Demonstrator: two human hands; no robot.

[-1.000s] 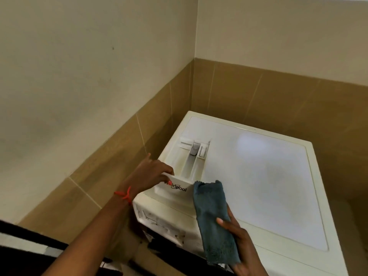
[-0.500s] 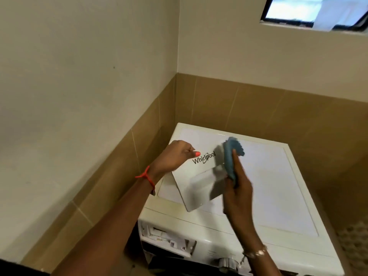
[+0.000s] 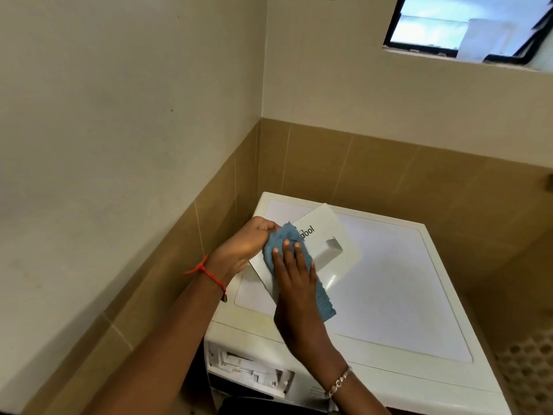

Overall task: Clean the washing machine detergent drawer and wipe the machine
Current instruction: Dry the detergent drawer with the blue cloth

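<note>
The white detergent drawer [image 3: 329, 244] is out of the machine and held above its top, front panel facing me with part of the printed logo showing. My left hand [image 3: 248, 244] grips the drawer's left end. My right hand [image 3: 294, 277] presses a blue cloth [image 3: 321, 298] flat against the panel's left half, covering the start of the logo. The white washing machine [image 3: 389, 295] stands in the corner below. Its empty drawer slot [image 3: 251, 366] shows at the front left.
Beige walls with brown tiles close in on the left and behind the machine. A window [image 3: 466, 25] sits high on the back wall at the right. Patterned floor [image 3: 529, 369] lies to the right of the machine.
The drawer was lifted off the machine top and turned so its front faces me. My right hand brought the cloth from beside the drawer onto its front panel.
</note>
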